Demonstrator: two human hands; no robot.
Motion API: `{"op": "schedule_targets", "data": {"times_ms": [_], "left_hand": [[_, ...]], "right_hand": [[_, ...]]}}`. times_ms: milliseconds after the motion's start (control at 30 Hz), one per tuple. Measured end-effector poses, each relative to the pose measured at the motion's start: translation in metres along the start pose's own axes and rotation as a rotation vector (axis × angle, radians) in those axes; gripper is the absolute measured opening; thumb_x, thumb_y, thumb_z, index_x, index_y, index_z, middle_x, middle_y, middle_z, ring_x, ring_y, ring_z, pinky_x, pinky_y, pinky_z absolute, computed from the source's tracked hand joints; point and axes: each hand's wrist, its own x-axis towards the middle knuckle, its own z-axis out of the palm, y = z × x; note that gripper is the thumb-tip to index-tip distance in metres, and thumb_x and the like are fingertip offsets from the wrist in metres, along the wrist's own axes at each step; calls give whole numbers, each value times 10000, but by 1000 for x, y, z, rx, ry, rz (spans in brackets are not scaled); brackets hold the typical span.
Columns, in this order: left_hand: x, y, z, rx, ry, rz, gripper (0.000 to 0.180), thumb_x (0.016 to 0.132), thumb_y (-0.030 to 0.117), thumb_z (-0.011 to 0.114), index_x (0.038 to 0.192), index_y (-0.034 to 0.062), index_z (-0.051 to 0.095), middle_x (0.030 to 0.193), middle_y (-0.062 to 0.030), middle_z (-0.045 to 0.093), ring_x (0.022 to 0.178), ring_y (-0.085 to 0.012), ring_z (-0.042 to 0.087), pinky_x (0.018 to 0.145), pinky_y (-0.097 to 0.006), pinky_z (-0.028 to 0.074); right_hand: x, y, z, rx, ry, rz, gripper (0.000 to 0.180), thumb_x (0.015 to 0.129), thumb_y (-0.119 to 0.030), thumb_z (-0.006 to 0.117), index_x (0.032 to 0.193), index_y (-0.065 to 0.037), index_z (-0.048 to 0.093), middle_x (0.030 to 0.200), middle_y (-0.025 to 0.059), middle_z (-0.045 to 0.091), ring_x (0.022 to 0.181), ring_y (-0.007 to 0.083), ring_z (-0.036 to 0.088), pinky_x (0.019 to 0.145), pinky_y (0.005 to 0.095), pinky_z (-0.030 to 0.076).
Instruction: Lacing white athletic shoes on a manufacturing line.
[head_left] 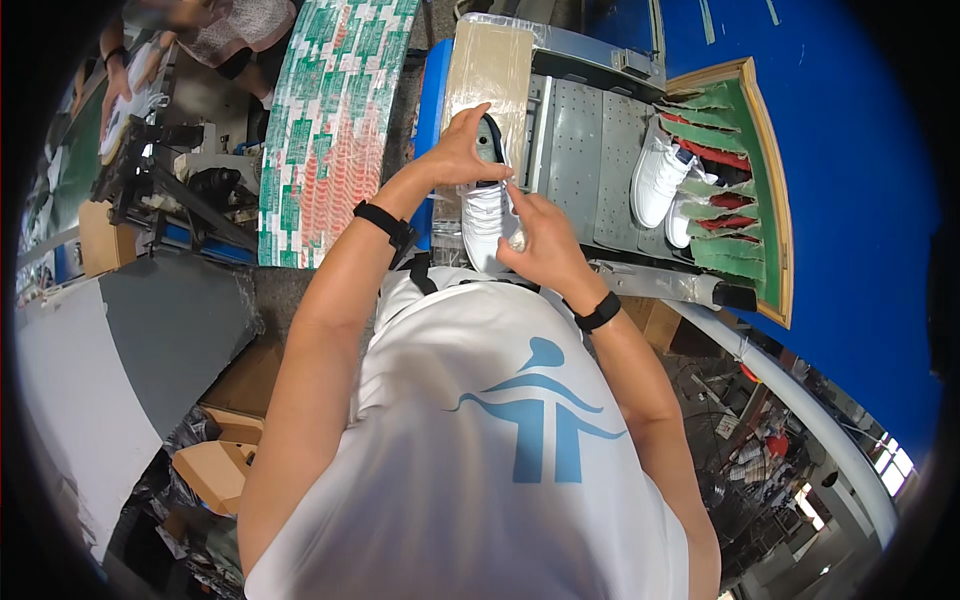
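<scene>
A white lace-up sneaker (484, 222) with a dark collar lining lies in front of me, its toe pointing toward my body. My left hand (455, 152) spans the collar, thumb and forefinger spread wide and gripping around the opening. On the shoe's right side is my right hand (545, 238), its forefinger by the tongue and its thumb lower down, holding that side. The undersides of both hands are hidden. Beneath the heel end is a tan board wrapped in clear film (490, 62).
To the right runs a conveyor (575, 150) of perforated grey plates. White sneakers (655, 180) stand on it at a blue machine's opening, hung with torn green and red strips (725, 200). Left is a green-and-white printed sheet (325, 140). At far left, another person's hand (118, 90) touches a shoe.
</scene>
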Motion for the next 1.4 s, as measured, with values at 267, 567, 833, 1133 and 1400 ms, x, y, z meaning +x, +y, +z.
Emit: {"op": "schedule_targets", "data": {"times_ms": [267,567,833,1133,1400], "left_hand": [[-7,-15,-26,-183,-7,54,1173,727,400,961,1659,8,366,1611,-296,459,1523,-418,455,1279,-447,368],[-5,-10,-9,-174,23,24,1054,784,239,946,1660,55,390,1590,-236,491,1491,-325,482,1244,-411,400],[-5,-10,-10,-256,6,26,1117,738,343,964,1662,64,402,1601,-259,489,1486,-401,505,1234,-452,432],[-9,-2,-14,-171,19,36,1052,753,284,962,1634,50,437,1593,-225,502,1480,-344,504,1247,-423,397],[-2,2,-13,-95,-1,40,1067,758,363,951,1637,53,432,1595,-264,487,1499,-386,483,1251,-449,394]], "right_hand": [[-78,66,-46,-282,-241,357,773,809,-254,771,1469,105,588,1151,337,718,1120,469,696,1019,519,544],[-4,0,2,201,51,59,757,834,-228,779,1481,107,572,1169,274,693,1087,447,674,983,492,543],[-52,-29,-36,-158,-83,-84,725,834,-241,753,1442,121,600,1103,276,681,1003,444,658,938,494,528],[-51,9,-33,-199,-74,22,726,829,-230,747,1430,150,600,1041,276,683,990,452,682,900,483,559],[-67,-5,-54,206,-227,204,725,853,-173,745,1526,42,585,1068,180,683,993,354,679,920,408,546]]}}
